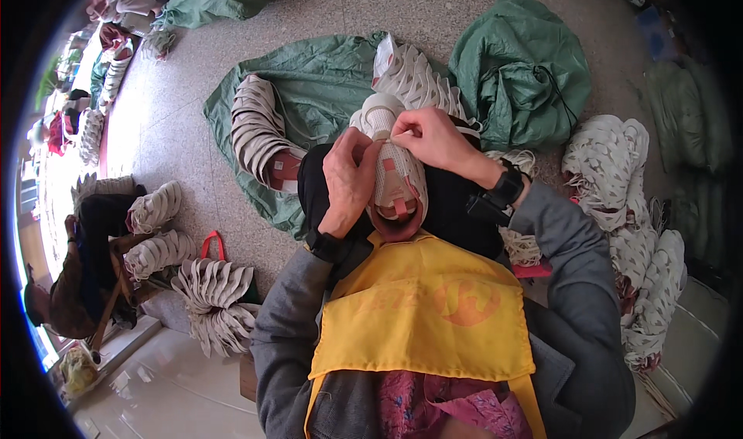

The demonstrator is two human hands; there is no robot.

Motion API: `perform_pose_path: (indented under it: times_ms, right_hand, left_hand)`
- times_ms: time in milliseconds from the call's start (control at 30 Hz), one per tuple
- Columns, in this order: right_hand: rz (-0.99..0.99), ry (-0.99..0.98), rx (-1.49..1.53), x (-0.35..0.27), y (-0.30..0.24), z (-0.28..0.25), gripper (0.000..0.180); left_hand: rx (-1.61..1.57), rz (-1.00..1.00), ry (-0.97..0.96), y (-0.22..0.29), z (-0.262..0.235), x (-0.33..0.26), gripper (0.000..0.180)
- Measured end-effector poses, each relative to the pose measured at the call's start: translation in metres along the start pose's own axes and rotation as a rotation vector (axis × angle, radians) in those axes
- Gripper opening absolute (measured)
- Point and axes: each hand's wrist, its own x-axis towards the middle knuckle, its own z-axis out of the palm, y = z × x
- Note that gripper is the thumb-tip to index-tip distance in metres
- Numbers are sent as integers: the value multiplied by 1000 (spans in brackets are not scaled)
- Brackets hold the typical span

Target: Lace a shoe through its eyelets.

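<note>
A white mesh shoe upper (402,177) with pinkish-red lining and patches lies in my lap, its opening toward me. Beyond it, between my hands, shows a rounded white toe part (381,114). My left hand (348,177) is closed at the shoe upper's left edge, thumb and fingers pinched against it. From the right, my right hand (439,141) pinches just above the upper's front part; whatever sits in its fingertips is too small to make out. Dark bands circle both my wrists. A yellow apron (422,307) covers my front.
Nested shoe uppers (259,121) curve over a green sack (309,75) ahead, with another row (422,79) behind my hands. A bunched green sack (518,75) stands farther right. Shoe stacks (611,176) line my right; more (215,300) lie left, near another person (70,276).
</note>
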Motion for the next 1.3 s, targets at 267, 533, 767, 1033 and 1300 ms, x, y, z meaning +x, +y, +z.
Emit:
perform_pose_path:
  times_ms: [267, 533, 767, 1033, 1300]
  right_hand:
    - [-260, 58, -219, -3, -15, -4, 12]
    - [67, 26, 69, 4, 4, 3, 14]
    - [-34, 53, 1, -3, -2, 2, 16]
    - [-125, 182, -179, -7, -15, 10, 16]
    - [-150, 76, -180, -9, -22, -3, 20]
  left_hand:
    - [-8, 60, 21, -2, 1, -2, 15]
    - [7, 73, 30, -5, 1, -2, 12]
    - [21, -5, 56, -4, 4, -6, 10]
    - [27, 23, 73, -2, 6, -6, 11]
    - [37, 52, 76, -3, 5, -6, 10]
